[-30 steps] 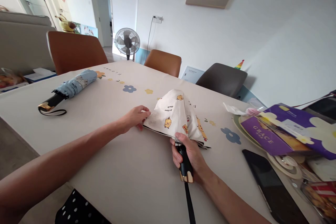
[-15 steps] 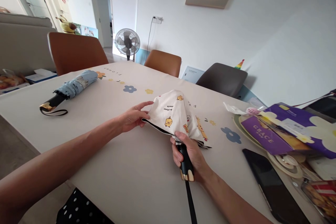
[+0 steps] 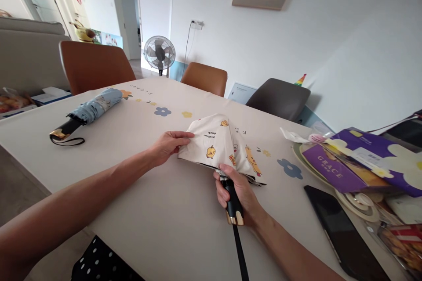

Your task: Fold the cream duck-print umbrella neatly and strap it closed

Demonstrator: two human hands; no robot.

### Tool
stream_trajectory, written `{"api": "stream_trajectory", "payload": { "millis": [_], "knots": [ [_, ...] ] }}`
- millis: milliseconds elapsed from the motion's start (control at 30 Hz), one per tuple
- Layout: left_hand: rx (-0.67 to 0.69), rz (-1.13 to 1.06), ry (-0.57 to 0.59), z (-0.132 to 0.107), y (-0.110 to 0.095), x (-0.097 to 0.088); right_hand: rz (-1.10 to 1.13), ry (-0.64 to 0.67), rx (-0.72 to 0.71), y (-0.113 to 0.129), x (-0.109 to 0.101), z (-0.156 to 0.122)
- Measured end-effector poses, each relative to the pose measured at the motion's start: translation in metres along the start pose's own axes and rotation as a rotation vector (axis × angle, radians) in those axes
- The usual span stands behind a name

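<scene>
A white folding umbrella (image 3: 219,142) with yellow duck prints lies loosely folded before me, its canopy pointing away. My right hand (image 3: 235,189) is wrapped round the top of its black and gold handle, thumb against the canopy's lower edge. A black wrist strap hangs from the handle's end. At the canopy's left edge, my left hand (image 3: 171,145) pinches the fabric between thumb and fingers. Farther left, a light blue folded umbrella (image 3: 99,105) with a similar handle and a strap lies on the table.
The table (image 3: 158,219) has a pale cloth printed with flowers. On the right lie a black phone (image 3: 339,228), a purple box (image 3: 343,167), plates and packaged food (image 3: 405,246). Chairs (image 3: 97,68) line the far side, with a fan (image 3: 160,52) beyond them.
My left hand has shifted slightly up along the canopy's left edge, and the fabric there now lies flatter, with less of the dark underside showing. My right hand keeps its grip.
</scene>
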State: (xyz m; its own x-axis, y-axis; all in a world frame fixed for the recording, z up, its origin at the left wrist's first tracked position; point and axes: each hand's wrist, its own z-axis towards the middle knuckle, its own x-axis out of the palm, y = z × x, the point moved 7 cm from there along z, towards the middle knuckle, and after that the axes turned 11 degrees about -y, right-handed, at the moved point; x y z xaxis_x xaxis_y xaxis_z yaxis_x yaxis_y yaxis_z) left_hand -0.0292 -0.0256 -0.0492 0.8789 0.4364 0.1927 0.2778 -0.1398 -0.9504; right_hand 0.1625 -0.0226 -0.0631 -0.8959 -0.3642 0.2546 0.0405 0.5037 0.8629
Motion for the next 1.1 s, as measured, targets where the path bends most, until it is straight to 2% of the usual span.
{"api": "stream_trajectory", "payload": {
  "millis": [100, 333, 500, 767, 867, 933, 1033, 1100],
  "knots": [
    [0.036, 0.006, -0.046, 0.004, -0.003, -0.005, -0.003, -0.013, -0.003, -0.001, -0.001, 0.001],
    [-0.008, 0.048, -0.032, 0.006, 0.003, -0.006, 0.016, 0.005, -0.015, 0.0, -0.001, 0.0],
    [0.011, 0.138, -0.04, 0.006, 0.006, -0.007, 0.024, 0.018, 0.021, 0.0, 0.0, 0.001],
    [0.0, 0.256, -0.04, 0.001, 0.009, -0.001, 0.016, -0.004, 0.037, 0.001, 0.001, 0.0],
    [0.039, 0.264, -0.061, 0.0, 0.006, -0.001, 0.015, -0.009, 0.041, 0.001, 0.001, 0.0],
    [0.111, 0.312, -0.115, -0.001, -0.001, -0.004, 0.019, -0.007, 0.037, 0.001, 0.001, 0.0],
    [0.259, 0.49, -0.289, -0.009, -0.015, -0.008, 0.017, -0.007, 0.04, 0.001, 0.0, 0.0],
    [0.346, 0.56, -0.356, -0.017, -0.023, -0.004, 0.006, -0.016, 0.047, 0.0, -0.002, 0.0]
  ]
}}
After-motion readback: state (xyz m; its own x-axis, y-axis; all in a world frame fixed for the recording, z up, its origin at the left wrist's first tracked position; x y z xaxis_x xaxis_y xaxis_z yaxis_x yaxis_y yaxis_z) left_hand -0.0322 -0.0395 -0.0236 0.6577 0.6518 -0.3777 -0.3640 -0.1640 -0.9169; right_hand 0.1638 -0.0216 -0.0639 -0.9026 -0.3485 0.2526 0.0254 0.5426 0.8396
